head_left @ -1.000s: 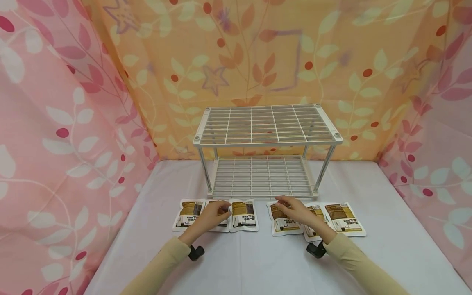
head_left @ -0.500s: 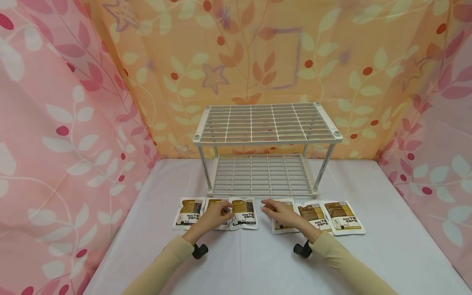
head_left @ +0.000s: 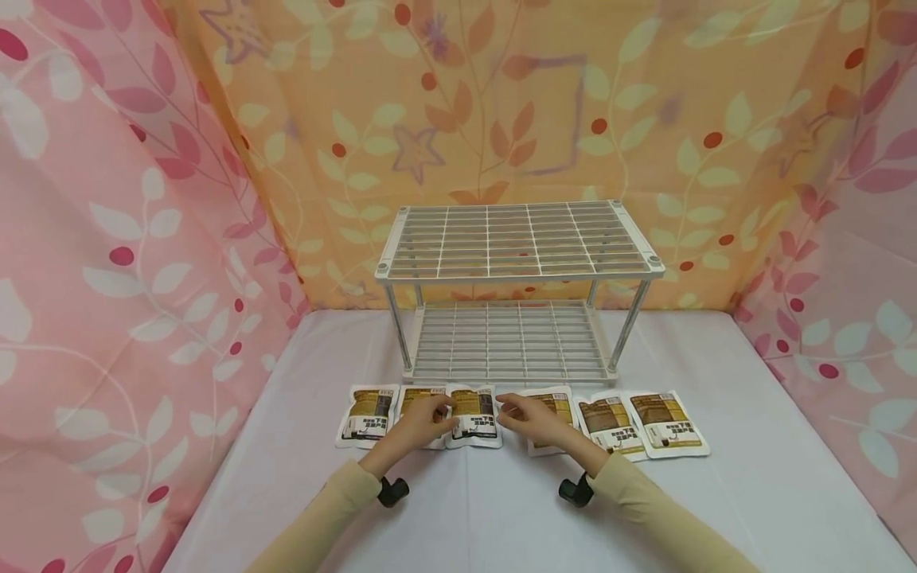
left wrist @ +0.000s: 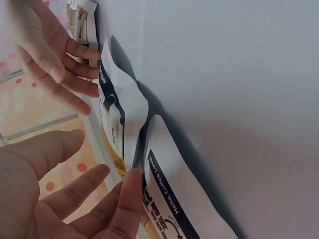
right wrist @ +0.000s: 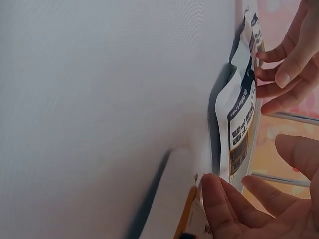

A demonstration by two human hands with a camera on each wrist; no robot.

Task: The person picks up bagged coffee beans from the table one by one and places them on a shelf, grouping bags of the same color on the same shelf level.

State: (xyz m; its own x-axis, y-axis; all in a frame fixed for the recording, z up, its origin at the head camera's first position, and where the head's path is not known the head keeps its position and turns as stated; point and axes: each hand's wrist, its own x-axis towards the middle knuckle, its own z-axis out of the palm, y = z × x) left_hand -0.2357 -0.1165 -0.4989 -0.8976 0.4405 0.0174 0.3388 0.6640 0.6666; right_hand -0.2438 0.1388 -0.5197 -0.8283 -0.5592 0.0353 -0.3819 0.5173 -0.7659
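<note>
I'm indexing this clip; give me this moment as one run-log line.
left hand: empty; right hand: empty; between them: third pouch from left; table: six pouches in a row; behind pouches: white rack

Near pouch (left wrist: 175, 195), L wrist cam: "Hello, Coffee Lover" + Chinese txt, partly hidden

A counter (head_left: 473, 509) under a smooth white cover stands enclosed by printed cloth. Behind the counter hangs an orange-yellow cloth wall (head_left: 544, 135) with pale leaves, red dots and a faint purple star outline (head_left: 417, 155). To the counter's left, a pink cloth wall (head_left: 129, 302) bears whitish leaves; another pink panel (head_left: 852, 302) flanks its right. Soft, diffuse light covers the counter.
</note>
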